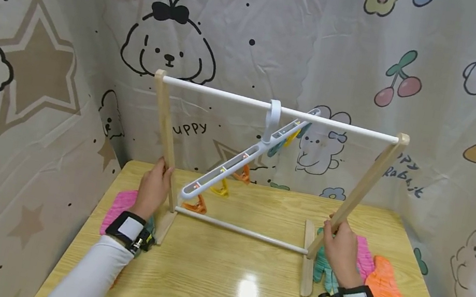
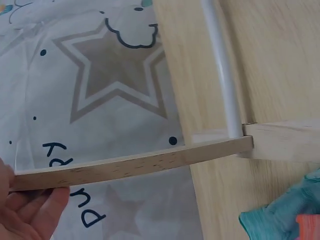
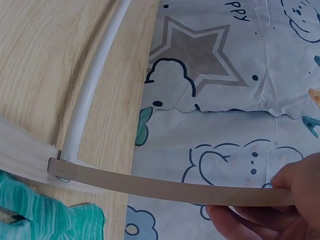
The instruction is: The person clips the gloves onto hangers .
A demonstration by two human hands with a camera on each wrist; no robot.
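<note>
A small drying rack with wooden posts and a white top rail (image 1: pixel 228 95) stands on the wooden table. My left hand (image 1: pixel 153 188) grips its left post (image 1: pixel 165 123), also seen in the left wrist view with fingers (image 2: pixel 50 212) around the wood. On the other side my right hand (image 1: pixel 342 250) holds the right post (image 1: pixel 365 188) low down; thumb and fingers pinch it in the right wrist view. From the top rail hangs a light blue clip hanger (image 1: pixel 236 161) by its hook, turned at an angle, with orange, yellow and teal clips (image 1: pixel 222 188) beneath it.
Pink gloves (image 1: pixel 119 208) lie beside the left foot. Teal gloves (image 1: pixel 323 268), a pink one (image 1: pixel 364 256) and an orange glove (image 1: pixel 386 294) lie by the right foot. A lower white bar (image 1: pixel 243 231) joins the posts. Printed curtains hang behind and at both sides.
</note>
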